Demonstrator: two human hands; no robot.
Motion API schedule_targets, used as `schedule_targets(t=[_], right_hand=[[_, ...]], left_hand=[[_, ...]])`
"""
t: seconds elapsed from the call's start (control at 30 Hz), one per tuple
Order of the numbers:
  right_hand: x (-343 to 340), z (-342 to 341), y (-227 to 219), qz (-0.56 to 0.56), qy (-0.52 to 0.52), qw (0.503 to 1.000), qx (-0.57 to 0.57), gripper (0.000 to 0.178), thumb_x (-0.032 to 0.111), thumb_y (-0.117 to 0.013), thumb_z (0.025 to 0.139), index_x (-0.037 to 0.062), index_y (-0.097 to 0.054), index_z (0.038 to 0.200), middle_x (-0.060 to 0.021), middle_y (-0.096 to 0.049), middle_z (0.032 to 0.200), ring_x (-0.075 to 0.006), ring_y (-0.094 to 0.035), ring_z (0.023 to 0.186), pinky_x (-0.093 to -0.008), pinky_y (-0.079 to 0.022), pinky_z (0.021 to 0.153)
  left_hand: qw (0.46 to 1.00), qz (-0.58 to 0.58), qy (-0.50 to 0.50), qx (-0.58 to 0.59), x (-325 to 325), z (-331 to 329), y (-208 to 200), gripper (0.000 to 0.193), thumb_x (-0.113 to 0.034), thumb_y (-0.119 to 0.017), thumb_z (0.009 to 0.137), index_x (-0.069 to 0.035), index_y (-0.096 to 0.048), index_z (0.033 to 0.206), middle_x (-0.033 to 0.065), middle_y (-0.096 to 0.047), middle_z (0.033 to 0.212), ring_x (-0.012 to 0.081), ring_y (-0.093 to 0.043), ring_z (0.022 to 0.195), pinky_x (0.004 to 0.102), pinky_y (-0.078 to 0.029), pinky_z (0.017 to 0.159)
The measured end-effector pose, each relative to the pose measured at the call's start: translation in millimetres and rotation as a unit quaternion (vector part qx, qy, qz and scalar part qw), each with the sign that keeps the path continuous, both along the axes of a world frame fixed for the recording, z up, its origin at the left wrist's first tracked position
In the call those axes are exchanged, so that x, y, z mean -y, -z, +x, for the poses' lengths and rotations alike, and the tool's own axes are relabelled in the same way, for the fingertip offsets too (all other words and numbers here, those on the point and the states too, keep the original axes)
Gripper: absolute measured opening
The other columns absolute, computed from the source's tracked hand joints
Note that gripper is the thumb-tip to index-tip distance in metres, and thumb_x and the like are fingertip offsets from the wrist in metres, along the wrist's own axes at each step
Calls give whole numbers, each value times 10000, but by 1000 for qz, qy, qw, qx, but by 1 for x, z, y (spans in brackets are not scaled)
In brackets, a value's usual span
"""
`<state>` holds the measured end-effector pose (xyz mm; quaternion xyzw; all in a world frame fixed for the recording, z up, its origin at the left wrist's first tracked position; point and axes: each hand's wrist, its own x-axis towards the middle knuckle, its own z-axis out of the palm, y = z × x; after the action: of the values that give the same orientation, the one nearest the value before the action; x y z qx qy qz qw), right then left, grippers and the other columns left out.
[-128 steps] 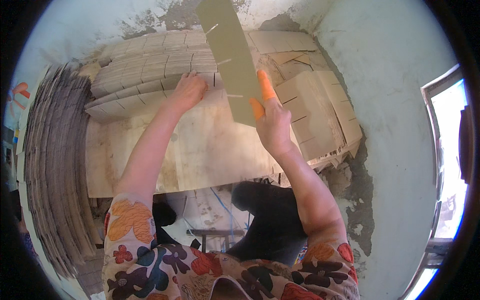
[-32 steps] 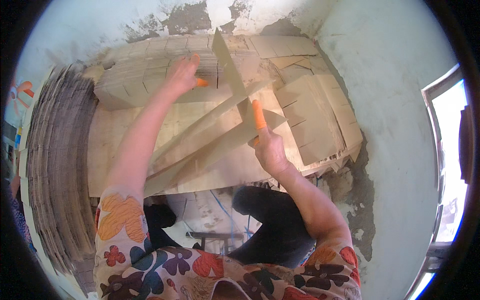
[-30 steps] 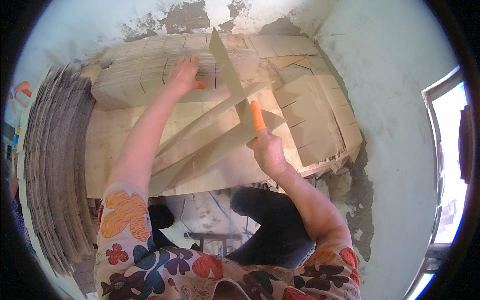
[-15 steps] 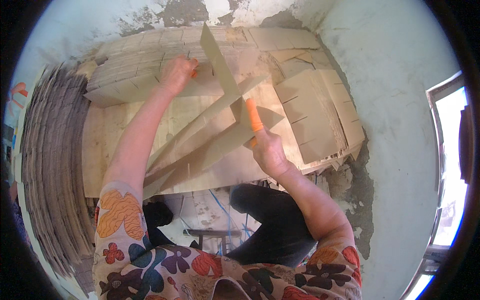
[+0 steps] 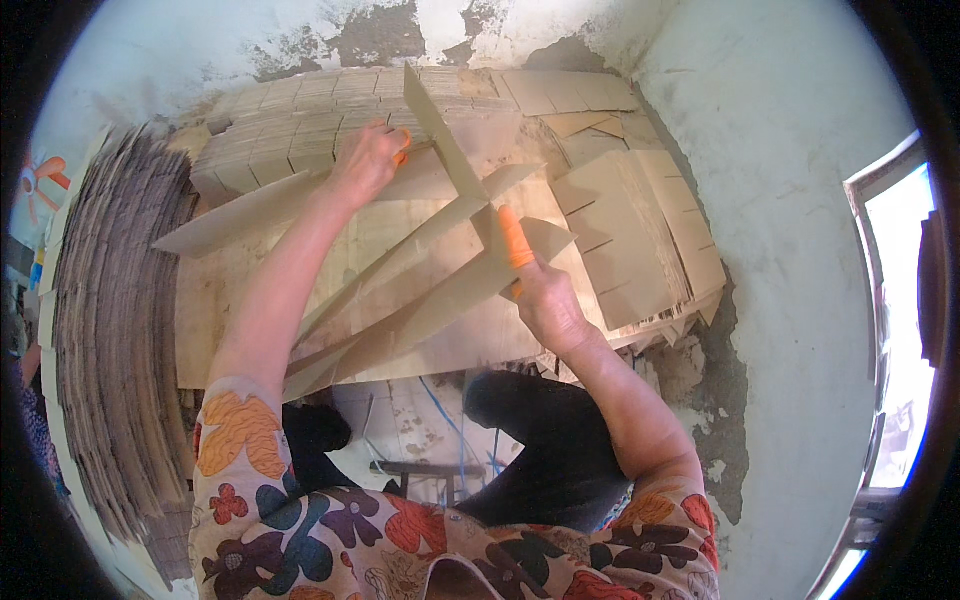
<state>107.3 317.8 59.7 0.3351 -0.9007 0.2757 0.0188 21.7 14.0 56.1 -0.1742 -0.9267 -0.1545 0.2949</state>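
My left hand [image 5: 366,168], with orange finger covers, is closed on the upper edge of a long cardboard strip [image 5: 235,216]. This strip stands on edge in front of the far stack of slotted strips [image 5: 290,140]. In my right hand [image 5: 550,303], thumb and fingers pinch a cardboard divider [image 5: 420,305] made of crossing strips, near their crossing. One piece of it [image 5: 440,135] points up and away; two long strips spread toward the near left. An orange cover sits on my right thumb. My left fingertips are partly hidden behind the hand.
The work goes on over a pale wooden board [image 5: 225,330]. A tall stack of cardboard [image 5: 115,330] lines the left side. Slotted cardboard sheets [image 5: 620,230] are piled at the right, beside a peeling wall [image 5: 790,250]. Below the board's near edge are my legs and a small stool [image 5: 425,468].
My left hand has drawn a cardboard strip away from the far stack, toward me and slightly right. My right hand keeps its grip on the divider and has shifted slightly toward me.
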Motion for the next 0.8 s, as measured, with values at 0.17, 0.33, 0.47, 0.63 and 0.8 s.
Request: schedule_targets(t=[0.17,0.33,0.47,0.63,0.8], right_hand=[[-5,8,-15,-71,-4,997,21,881,-66,-523,782,219,-127,1515,-212,-616,1002,-399,-627,748,-452,-540,654],[-3,7,-13,-1,-22,998,59,864,-60,-553,792,249,-187,1511,-229,-610,910,-385,-599,737,-410,-511,677],[-4,11,-9,6,-29,999,33,846,-41,-578,798,263,-226,1506,-226,-581,770,-376,-569,668,-414,-477,637],[-22,12,-25,20,-24,999,-29,808,-53,-564,798,253,-279,1489,-226,-570,721,-367,-571,632,-416,-473,607],[-20,1,10,181,-42,982,30,748,-117,-496,714,190,-472,1395,-202,-650,863,-362,-637,807,-436,-516,733]], left_hand=[[999,12,-21,25,16,9,3,82,-31,-669,735,-22,-627,805,140,-627,765,338,-607,830,451,-495,673],[999,35,18,-8,2,25,-13,158,-67,-718,713,-4,-593,787,149,-574,718,337,-560,734,434,-457,623],[996,40,75,0,-27,45,-32,192,-96,-742,707,3,-594,779,148,-553,670,313,-548,689,402,-438,591],[978,136,-8,159,-12,62,-28,190,-102,-747,706,-18,-623,822,143,-610,726,289,-577,711,395,-444,605],[945,163,-5,283,-5,61,22,256,-131,-764,718,-11,-640,906,185,-654,869,301,-622,779,389,-471,650]])
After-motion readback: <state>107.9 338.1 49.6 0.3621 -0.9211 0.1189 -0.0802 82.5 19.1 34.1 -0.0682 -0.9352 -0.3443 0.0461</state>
